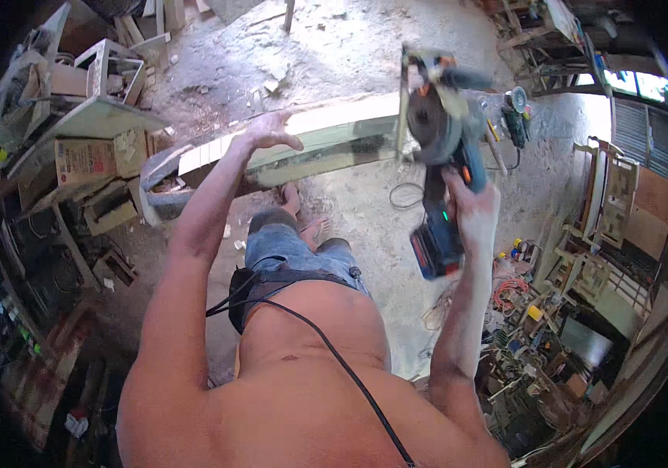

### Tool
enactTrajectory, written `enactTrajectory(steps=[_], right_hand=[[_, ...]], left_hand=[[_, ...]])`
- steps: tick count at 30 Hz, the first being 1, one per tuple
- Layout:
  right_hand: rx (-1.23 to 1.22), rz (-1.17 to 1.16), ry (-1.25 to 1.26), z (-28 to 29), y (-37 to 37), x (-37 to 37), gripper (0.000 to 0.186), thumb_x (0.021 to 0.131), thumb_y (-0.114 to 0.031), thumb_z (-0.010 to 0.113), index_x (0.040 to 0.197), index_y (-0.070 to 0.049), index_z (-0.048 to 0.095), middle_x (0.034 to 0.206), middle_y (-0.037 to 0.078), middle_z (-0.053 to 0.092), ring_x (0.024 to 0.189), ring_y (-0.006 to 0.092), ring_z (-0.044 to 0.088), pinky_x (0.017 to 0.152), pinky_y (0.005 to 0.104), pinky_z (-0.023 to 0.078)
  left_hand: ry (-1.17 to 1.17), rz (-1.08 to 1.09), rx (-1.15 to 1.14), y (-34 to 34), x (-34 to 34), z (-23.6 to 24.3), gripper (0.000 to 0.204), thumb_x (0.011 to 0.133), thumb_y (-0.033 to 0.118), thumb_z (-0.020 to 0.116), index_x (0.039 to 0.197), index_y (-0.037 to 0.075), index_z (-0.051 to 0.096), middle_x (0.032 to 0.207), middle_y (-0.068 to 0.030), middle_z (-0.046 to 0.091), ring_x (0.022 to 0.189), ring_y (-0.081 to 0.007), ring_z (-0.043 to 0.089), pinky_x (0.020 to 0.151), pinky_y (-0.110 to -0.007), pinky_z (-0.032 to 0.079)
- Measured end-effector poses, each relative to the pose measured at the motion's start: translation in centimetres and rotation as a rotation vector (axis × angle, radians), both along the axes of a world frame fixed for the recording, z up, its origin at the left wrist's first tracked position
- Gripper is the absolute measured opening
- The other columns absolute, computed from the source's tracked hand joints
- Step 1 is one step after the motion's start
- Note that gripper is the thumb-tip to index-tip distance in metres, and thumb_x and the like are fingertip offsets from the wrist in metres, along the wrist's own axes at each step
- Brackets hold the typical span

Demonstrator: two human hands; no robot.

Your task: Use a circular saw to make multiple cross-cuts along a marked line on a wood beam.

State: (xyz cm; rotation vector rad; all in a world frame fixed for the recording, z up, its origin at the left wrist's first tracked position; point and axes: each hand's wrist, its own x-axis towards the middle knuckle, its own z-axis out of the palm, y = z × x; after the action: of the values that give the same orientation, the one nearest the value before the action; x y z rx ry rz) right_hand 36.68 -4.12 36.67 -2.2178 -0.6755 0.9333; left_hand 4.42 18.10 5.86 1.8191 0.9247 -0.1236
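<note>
My right hand (470,204) is wrapped round the handle of a cordless circular saw (437,117) with a dark battery and a small green light. The saw is slightly blurred and overlaps the right part of a long pale wooden board (334,117); whether it touches the wood I cannot tell. Toward the board's left part, my left hand (270,134) has its fingers and thumb apart, holding nothing. It is over or against the wood; contact is unclear. The board lies along a narrow bench (164,199) in front of me.
An angle grinder (515,121) and a hammer-like tool with a wooden handle (495,140) lie right of the saw. Cardboard boxes (88,161) and wood scraps crowd the left. Cluttered tools and an orange coiled cord (511,292) lie at lower right. A black cable (326,343) crosses my torso.
</note>
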Motion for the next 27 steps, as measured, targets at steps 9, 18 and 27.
enactTrajectory(steps=[9,18,27], right_hand=[[-0.290,-0.158,-0.256,-11.0,-28.0,8.2,0.028,0.097,-0.025,0.085,0.097,0.002,0.075,0.072,0.004,0.069,0.066,0.0146,0.064,0.060,0.0394,0.049],[-0.618,-0.619,0.292,-34.5,-58.3,6.8,0.018,0.100,-0.017,0.078,0.083,-0.010,0.074,0.070,0.006,0.069,0.050,0.0219,0.062,0.048,0.0437,0.050],[-0.552,-0.535,0.402,-35.6,-57.9,4.4,0.016,0.098,-0.017,0.079,0.087,-0.009,0.074,0.071,0.006,0.069,0.052,0.0218,0.064,0.048,0.0437,0.051]], left_hand=[[-0.033,0.282,-0.675,-0.4,0.4,6.9,0.098,0.074,0.028,0.098,0.165,0.018,0.062,0.141,-0.0128,0.078,0.131,-0.0258,0.071,0.113,-0.042,0.055],[0.129,0.122,-0.451,2.5,2.2,3.5,0.099,0.076,0.035,0.099,0.166,0.016,0.061,0.147,-0.0118,0.075,0.136,-0.0256,0.067,0.117,-0.042,0.052],[0.373,-0.046,-0.311,4.0,3.5,2.9,0.099,0.079,0.042,0.099,0.167,0.014,0.061,0.152,-0.0108,0.072,0.142,-0.0254,0.063,0.121,-0.041,0.048]])
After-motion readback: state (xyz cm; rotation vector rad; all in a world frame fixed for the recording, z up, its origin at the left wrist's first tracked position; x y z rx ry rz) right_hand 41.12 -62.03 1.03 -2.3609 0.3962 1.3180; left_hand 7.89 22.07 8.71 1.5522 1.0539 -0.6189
